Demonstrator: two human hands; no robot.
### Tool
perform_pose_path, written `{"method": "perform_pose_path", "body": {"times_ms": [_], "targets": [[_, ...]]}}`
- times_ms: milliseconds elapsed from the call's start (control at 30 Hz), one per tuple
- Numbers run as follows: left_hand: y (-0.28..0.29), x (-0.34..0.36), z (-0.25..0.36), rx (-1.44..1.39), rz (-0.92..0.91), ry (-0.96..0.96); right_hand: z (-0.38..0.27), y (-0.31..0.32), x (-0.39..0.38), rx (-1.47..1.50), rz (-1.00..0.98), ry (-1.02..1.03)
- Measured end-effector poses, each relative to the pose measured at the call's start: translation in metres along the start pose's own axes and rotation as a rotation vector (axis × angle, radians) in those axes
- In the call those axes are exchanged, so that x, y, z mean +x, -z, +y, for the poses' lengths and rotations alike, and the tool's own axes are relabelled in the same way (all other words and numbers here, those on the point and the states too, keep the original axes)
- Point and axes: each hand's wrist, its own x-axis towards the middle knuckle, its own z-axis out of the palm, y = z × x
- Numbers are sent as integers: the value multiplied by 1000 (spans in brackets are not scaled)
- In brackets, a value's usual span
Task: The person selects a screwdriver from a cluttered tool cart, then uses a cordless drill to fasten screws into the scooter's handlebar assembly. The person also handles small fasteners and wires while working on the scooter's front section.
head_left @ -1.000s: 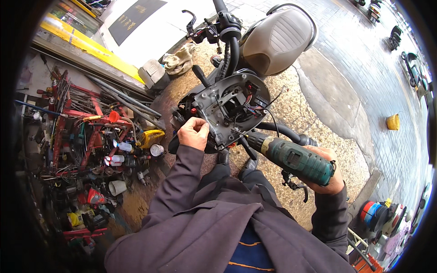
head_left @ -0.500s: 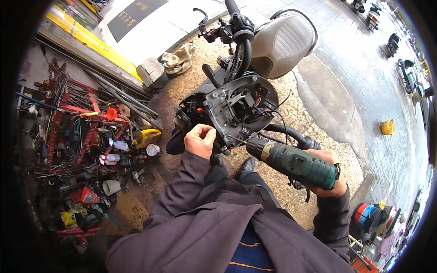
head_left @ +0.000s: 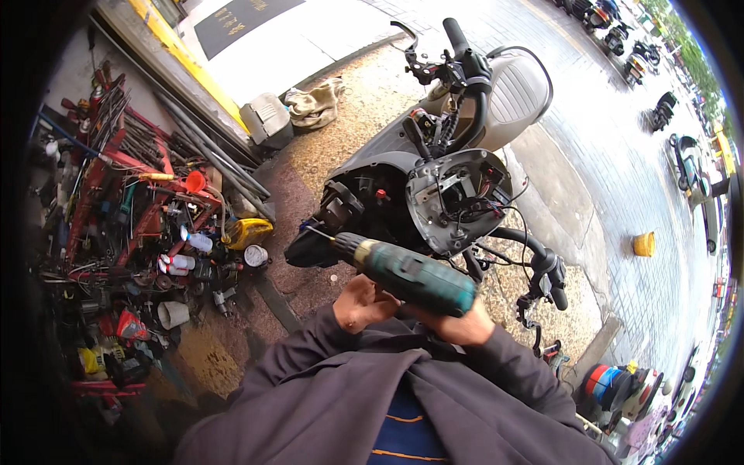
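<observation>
My right hand (head_left: 465, 322) is closed round the handle of a green cordless drill (head_left: 415, 275), held level in front of my body. Its long thin bit points left, near the dark front part of a scooter (head_left: 310, 252); I cannot tell whether it touches. Just below the drill, my left hand (head_left: 361, 304) has its fingers curled together, partly hidden; anything in them is too small to make out. Beyond the drill is the scooter's opened grey headlight housing (head_left: 446, 205), with loose wires at its right side.
The handlebar (head_left: 535, 244) with its levers juts out at right, the scooter's grey seat (head_left: 515, 89) behind. Red racks of tools (head_left: 116, 167), bottles and a yellow container (head_left: 249, 232) crowd the floor at left. A yellow bucket (head_left: 644, 244) stands on the paving at right.
The drill and my right hand have swung left and nearer my body, away from the grey housing. My left hand has drawn back from the housing too. The scooter sits farther up in view.
</observation>
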Motion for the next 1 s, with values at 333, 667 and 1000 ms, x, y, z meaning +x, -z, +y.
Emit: {"method": "perform_pose_path", "body": {"times_ms": [333,667,1000], "targets": [[-21,-95,-33,236,531,-56,21,-82,29,498,-257,-447],[-13,-138,-35,296,669,-71,34,-140,43,810,-334,-624],[64,-220,7,178,659,-122,-4,-247,73,687,-274,-598]]}}
